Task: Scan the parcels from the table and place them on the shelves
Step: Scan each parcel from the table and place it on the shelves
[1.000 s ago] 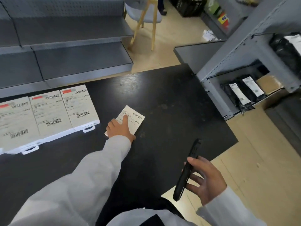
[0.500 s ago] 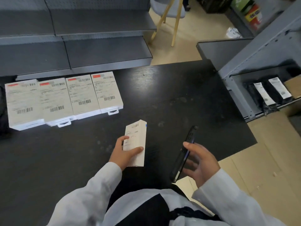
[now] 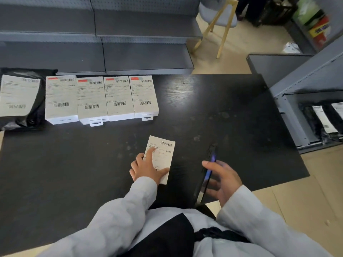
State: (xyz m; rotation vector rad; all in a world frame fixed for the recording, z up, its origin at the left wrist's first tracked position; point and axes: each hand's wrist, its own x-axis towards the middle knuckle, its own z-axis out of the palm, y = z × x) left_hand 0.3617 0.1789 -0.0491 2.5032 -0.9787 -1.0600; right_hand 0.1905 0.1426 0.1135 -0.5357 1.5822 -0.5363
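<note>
A small white boxed parcel (image 3: 162, 154) with a barcode label lies on the black table (image 3: 232, 117), near its front edge. My left hand (image 3: 146, 168) grips it, fingers spread over the label and thumb at its lower end. My right hand (image 3: 222, 179) holds a dark handheld scanner (image 3: 205, 179) edge-on, just to the right of the parcel, its screen glowing faintly. Several white boxed parcels (image 3: 101, 99) lie side by side at the table's far left. A black bagged parcel (image 3: 20, 97) with a white label lies beside them.
Grey shelves (image 3: 144, 54) run along the far side of the table. A grey shelf unit (image 3: 304, 101) on the right holds black bagged parcels (image 3: 323, 121). A wooden-legged chair (image 3: 217, 21) stands on the tan floor beyond.
My left hand picked the small parcel up from mid-table, pulled it toward me and now holds it flat on the table. The scanner hand moved closer to it. My view shifted left.
</note>
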